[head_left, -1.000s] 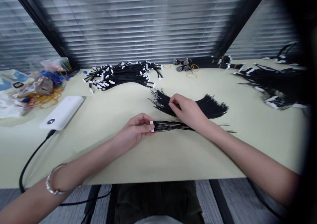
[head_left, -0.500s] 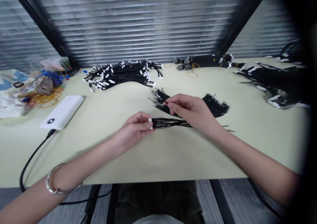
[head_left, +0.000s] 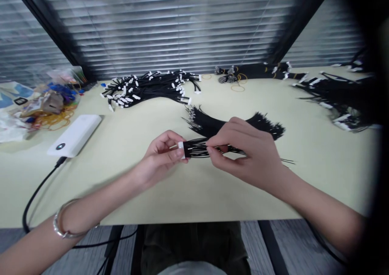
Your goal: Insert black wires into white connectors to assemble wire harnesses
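Observation:
A white connector (head_left: 181, 147) is pinched between the thumb and fingers of my left hand (head_left: 164, 151). Several thin black wires (head_left: 197, 148) run from it to the right and pass under my other hand. My right hand (head_left: 243, 145) is closed in a pinch on a thin black wire (head_left: 209, 144), its light metal tip pointing at the connector and a little apart from it. Just behind lies a loose bundle of black wires (head_left: 206, 123) with bare metal tips at its left end; my right hand hides part of its middle.
A heap of finished-looking black cables (head_left: 148, 88) with white connectors lies at the back. Banded wire bundles (head_left: 255, 71) and more cables (head_left: 349, 92) lie right. On the left are a white power bank (head_left: 75, 135), its black cord (head_left: 39, 190) and a pile of bags and rubber bands (head_left: 54, 104).
My right hand has come from the loose bundle toward me, now over the wires beside the connector, with a wire in its pinch. My left hand has shifted slightly left and tilted the connector.

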`<state>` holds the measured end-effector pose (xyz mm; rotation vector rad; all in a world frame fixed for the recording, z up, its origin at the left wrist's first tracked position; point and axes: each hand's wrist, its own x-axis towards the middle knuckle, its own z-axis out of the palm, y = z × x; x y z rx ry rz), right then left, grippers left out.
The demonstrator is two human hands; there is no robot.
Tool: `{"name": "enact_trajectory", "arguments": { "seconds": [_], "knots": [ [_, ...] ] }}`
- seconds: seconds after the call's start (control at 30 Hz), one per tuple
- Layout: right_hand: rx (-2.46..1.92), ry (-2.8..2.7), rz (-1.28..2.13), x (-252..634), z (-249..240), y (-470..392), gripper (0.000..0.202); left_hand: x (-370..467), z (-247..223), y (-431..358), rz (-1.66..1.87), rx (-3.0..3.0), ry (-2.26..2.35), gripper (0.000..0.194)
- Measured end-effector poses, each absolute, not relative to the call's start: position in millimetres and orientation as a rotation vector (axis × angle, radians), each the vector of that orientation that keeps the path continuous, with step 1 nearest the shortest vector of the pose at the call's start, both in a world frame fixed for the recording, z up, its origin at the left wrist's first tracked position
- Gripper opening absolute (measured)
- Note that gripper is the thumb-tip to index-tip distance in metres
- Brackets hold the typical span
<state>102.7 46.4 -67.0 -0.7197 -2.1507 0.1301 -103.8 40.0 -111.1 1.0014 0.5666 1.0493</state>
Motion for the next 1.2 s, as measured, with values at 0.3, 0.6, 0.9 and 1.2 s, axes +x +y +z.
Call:
{"name": "enact_trajectory", "arguments": {
  "seconds": [0.3,0.6,0.9,1.2],
  "knots": [
    [-0.566,-2.251,-0.113,102.9,-72.8,45.2,0.015,-102.8,-110.3,37.9,1.028,1.001,0.549,0.014],
    [-0.531,-2.274,-0.179,105.0,-75.0,45.0,0.013,-102.1,-109.8,37.3,1.021,0.984,0.553,0.015],
    [-0.546,-2.338,-0.335,106.4,-72.9,39.5,0.01,-101.5,-109.2,37.7,1.005,1.0,0.513,0.014],
    [-0.549,-2.323,-0.394,107.3,-72.6,42.5,0.012,-101.5,-109.9,37.4,1.005,1.013,0.524,0.015]
  ]
}}
